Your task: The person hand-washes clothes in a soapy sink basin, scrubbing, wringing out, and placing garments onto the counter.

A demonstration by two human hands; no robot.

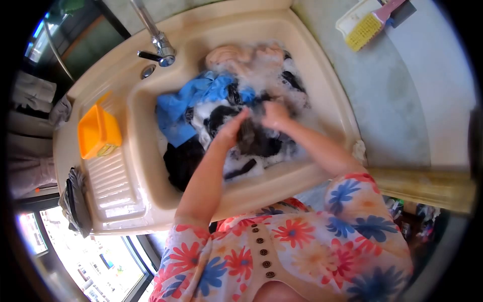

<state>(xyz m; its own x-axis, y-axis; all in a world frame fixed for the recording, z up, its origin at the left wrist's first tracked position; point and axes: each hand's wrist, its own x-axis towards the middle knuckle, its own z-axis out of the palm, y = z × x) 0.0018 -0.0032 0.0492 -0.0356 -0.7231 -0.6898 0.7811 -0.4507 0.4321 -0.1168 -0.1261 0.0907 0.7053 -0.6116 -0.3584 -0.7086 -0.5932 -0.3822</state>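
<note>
Handling dark cloth (251, 136) in sink (166, 200): R grip (266, 111) closed on it, L grip (238, 124) against it, can't tell if wide/narrow; blue cloth (181, 108) L of grips.

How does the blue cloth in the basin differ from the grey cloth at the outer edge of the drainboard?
The blue cloth lies among suds and other laundry inside the basin, while the grey cloth hangs over the edge of the ribbed drainboard. The blue cloth is bright and partly spread out; the grey cloth is dull and gathered into a narrow bundle. Both are fabric and show folds.
</note>
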